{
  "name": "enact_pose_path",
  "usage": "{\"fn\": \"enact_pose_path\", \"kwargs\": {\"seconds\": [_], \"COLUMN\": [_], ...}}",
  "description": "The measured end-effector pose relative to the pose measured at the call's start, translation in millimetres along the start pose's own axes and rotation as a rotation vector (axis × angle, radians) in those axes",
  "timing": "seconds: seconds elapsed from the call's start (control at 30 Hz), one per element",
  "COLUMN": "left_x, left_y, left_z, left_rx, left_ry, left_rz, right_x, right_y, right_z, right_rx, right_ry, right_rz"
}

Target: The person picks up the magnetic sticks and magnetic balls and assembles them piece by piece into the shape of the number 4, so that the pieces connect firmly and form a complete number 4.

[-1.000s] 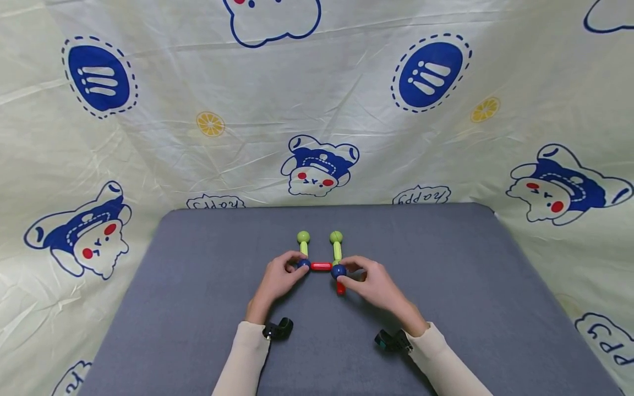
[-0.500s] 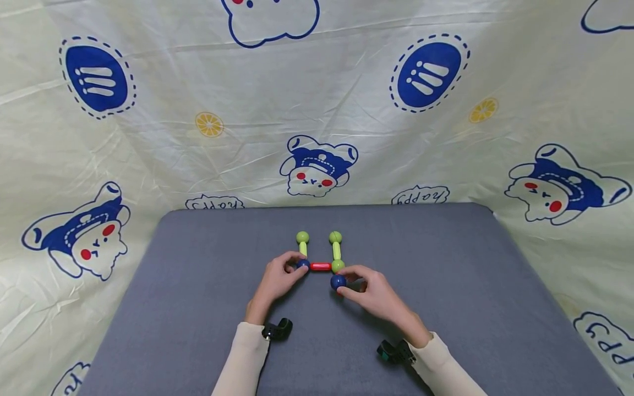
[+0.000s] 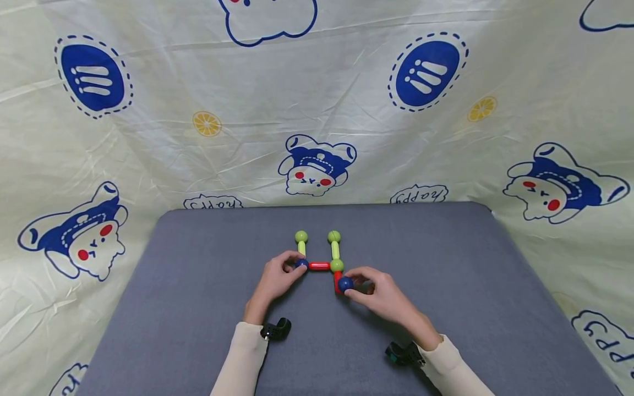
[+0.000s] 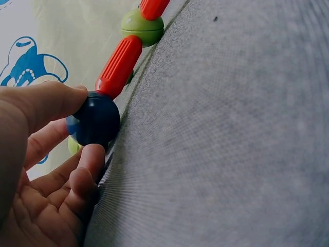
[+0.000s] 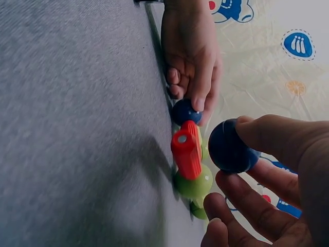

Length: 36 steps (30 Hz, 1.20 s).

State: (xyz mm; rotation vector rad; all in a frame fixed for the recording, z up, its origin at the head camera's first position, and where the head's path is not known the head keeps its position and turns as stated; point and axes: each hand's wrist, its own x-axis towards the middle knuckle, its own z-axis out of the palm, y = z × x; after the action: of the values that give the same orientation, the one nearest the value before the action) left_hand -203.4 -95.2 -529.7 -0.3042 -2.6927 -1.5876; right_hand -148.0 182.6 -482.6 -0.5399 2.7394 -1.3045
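Note:
My left hand (image 3: 278, 278) pinches a dark blue ball (image 4: 95, 121) at the left corner of a magnetic stick-and-ball build. A red stick (image 3: 319, 266) joins that ball to a green ball (image 3: 337, 265). From this green ball a second red stick (image 5: 186, 154) points toward me, its bare metal tip showing in the right wrist view. Two light green sticks, one of them a green stick (image 3: 335, 251), run away from me to green end balls. My right hand (image 3: 378, 291) holds another dark blue ball (image 5: 232, 146) between thumb and fingers, raised beside the second red stick.
A grey cloth-covered table (image 3: 198, 308) lies under everything. Behind it hangs a pale curtain (image 3: 317, 99) with blue cartoon prints. Each wrist wears a dark camera, such as the right wrist's camera (image 3: 403, 353).
My right hand has moved toward me and slightly right with its blue ball, which earlier overlapped the right green ball. That green ball and the second red stick now show. My left hand stays put.

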Motion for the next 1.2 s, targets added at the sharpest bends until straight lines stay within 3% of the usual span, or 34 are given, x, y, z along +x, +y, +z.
{"fn": "enact_pose_path", "kwargs": {"seconds": [0.27, 0.57, 0.83, 1.2], "left_x": [1.2, 1.3, 2.1, 1.1], "left_y": [-0.7, -1.2, -1.5, -1.7], "left_z": [0.1, 0.1, -0.4, -0.2], "left_rx": [0.001, 0.002, -0.009, -0.008], "left_ry": [0.001, 0.002, 0.001, -0.004], "left_rz": [-0.006, -0.007, 0.018, -0.003], "right_x": [-7.9, -14.9, -16.3, -15.4], "right_y": [6.1, 11.3, 12.1, 13.8], "right_z": [-2.7, 7.4, 13.7, 17.9], "right_rx": [-0.022, -0.021, -0.009, -0.018], "right_ry": [-0.005, -0.047, -0.091, -0.075], "right_rz": [0.017, -0.027, 0.005, -0.003]}}
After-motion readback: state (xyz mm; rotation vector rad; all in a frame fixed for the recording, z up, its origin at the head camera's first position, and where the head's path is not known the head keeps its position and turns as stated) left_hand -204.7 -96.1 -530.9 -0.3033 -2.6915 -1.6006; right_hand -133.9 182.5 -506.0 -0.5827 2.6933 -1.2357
